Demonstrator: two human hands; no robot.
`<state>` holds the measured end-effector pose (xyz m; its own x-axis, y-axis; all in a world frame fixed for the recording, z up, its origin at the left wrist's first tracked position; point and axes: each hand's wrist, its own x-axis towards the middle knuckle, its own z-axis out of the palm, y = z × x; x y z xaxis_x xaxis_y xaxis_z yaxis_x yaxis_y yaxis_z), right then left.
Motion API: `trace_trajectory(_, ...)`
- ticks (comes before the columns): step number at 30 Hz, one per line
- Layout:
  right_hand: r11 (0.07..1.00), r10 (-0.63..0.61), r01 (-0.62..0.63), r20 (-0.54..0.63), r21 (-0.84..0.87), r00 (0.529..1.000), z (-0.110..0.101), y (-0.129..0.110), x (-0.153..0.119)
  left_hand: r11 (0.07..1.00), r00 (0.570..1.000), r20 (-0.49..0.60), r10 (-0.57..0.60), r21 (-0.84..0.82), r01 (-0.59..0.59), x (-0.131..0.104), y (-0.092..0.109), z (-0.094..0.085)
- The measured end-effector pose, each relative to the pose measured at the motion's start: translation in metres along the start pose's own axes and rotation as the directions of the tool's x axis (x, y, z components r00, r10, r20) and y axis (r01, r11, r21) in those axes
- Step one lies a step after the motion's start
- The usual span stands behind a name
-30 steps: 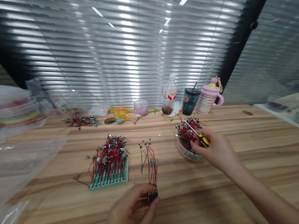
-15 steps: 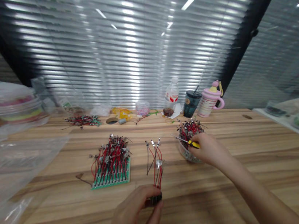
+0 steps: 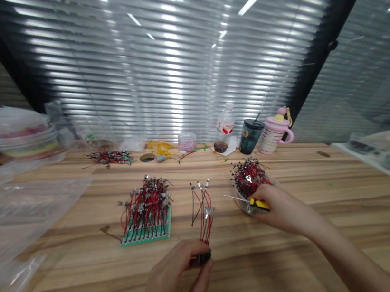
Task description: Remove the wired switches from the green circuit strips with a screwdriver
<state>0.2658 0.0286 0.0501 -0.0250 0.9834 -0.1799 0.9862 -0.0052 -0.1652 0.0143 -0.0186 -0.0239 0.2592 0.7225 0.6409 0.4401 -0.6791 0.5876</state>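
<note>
Between the thumb and fingers of my left hand [image 3: 184, 279] is a small black connector block [image 3: 204, 258]. Several red and black wires [image 3: 204, 221] with metal tips run up from it, away from me. My right hand [image 3: 278, 207] is closed around a yellow-and-black screwdriver [image 3: 259, 204], whose thin shaft points left. That hand is at the near right side of a clear tub [image 3: 243, 203] heaped with red and black wired parts [image 3: 249, 174]. Left of centre, a green circuit board [image 3: 147, 231] carries a dense stand of red and black wires.
A loose wire pile [image 3: 110, 158], a yellow packet [image 3: 160, 146], a small pink-filled tub [image 3: 186, 142], a bottle [image 3: 224, 130], a dark tumbler [image 3: 250, 136] and a pink mug [image 3: 273, 133] line the back. Plastic sheeting [image 3: 27, 211] and stacked containers [image 3: 21, 137] are at left.
My right hand has drawn slightly down and back towards me with the screwdriver, uncovering more of the tub's heap. My left hand has stayed with the connector block.
</note>
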Motion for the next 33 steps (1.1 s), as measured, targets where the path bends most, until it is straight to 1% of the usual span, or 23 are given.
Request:
trace_trajectory(4,0.99,0.14,-0.14,-0.017,0.008,0.99,0.011,-0.008,-0.003,1.0,1.0,-0.006,0.006,-0.012,-0.006,0.001,0.001,0.0)
trace_trajectory(6,0.985,0.169,-0.169,-0.016,0.018,0.985,0.013,-0.01,-0.004,1.0,1.0,0.006,-0.003,-0.013,0.003,0.0,0.001,0.0)
trace_trajectory(9,0.984,0.171,-0.17,-0.006,0.045,0.985,0.014,-0.009,-0.009,1.0,1.0,0.018,-0.018,-0.012,0.018,-0.001,-0.001,0.0)
trace_trajectory(11,0.983,0.164,-0.162,-0.019,0.083,0.986,0.019,-0.006,-0.014,1.0,1.0,0.018,-0.024,-0.009,0.024,-0.001,-0.001,-0.001)
trace_trajectory(14,0.972,0.147,-0.124,-0.109,0.198,0.983,0.031,0.002,-0.019,1.0,1.0,0.024,-0.02,-0.014,0.02,0.0,0.001,-0.001)
trace_trajectory(16,0.963,0.116,-0.071,-0.163,0.259,0.98,0.04,0.006,-0.02,1.0,1.0,0.021,-0.016,-0.018,0.016,0.0,0.001,0.0)
trace_trajectory(19,0.967,0.049,0.006,-0.205,0.256,0.977,0.051,0.008,-0.018,1.0,0.999,0.026,-0.021,-0.023,0.022,-0.002,-0.002,0.002)
trace_trajectory(21,0.972,0.01,0.052,-0.264,0.228,0.965,0.057,0.009,-0.015,0.999,0.999,0.021,-0.033,-0.04,0.034,-0.004,-0.005,0.004)
trace_trajectory(22,0.974,-0.011,0.083,-0.317,0.213,0.948,0.059,0.009,-0.013,0.998,0.999,0.021,-0.037,-0.046,0.038,-0.005,-0.006,0.004)
trace_trajectory(23,0.974,-0.036,0.12,-0.386,0.195,0.922,0.062,0.01,-0.011,0.998,0.999,0.015,-0.038,-0.05,0.039,-0.005,-0.007,0.004)
trace_trajectory(24,0.972,-0.068,0.164,-0.462,0.169,0.884,0.064,0.01,-0.01,0.998,0.999,0.01,-0.038,-0.05,0.038,-0.006,-0.007,0.004)
trace_trajectory(25,0.968,-0.104,0.208,-0.541,0.136,0.835,0.065,0.011,-0.009,0.998,0.999,0.01,-0.033,-0.048,0.034,-0.006,-0.006,0.003)
trace_trajectory(27,0.959,-0.165,0.278,-0.68,0.06,0.714,0.066,0.011,-0.009,0.998,0.999,0.021,-0.039,-0.057,0.041,-0.006,-0.005,0.002)
trace_trajectory(28,0.955,-0.18,0.297,-0.74,0.027,0.648,0.066,0.009,-0.011,0.995,0.998,0.027,-0.058,-0.078,0.06,-0.007,-0.004,0.002)
trace_trajectory(29,0.953,-0.183,0.303,-0.785,0.006,0.592,0.064,0.007,-0.014,0.989,0.995,0.037,-0.09,-0.112,0.093,-0.007,-0.003,0.002)
trace_trajectory(30,0.952,-0.179,0.305,-0.814,-0.003,0.553,0.063,0.003,-0.018,0.978,0.989,0.055,-0.138,-0.152,0.145,-0.008,-0.003,0.003)
trace_trajectory(31,0.951,-0.177,0.309,-0.826,-0.004,0.535,0.063,-0.001,-0.024,0.96,0.979,0.074,-0.189,-0.196,0.2,-0.009,-0.004,0.004)
trace_trajectory(32,0.949,-0.192,0.315,-0.804,-0.006,0.563,0.064,-0.006,-0.029,0.935,0.965,0.098,-0.243,-0.24,0.26,-0.01,-0.005,0.004)
trace_trajectory(33,0.942,-0.225,0.335,-0.757,-0.009,0.613,0.068,-0.011,-0.036,0.908,0.949,0.118,-0.291,-0.279,0.313,-0.01,-0.006,0.005)
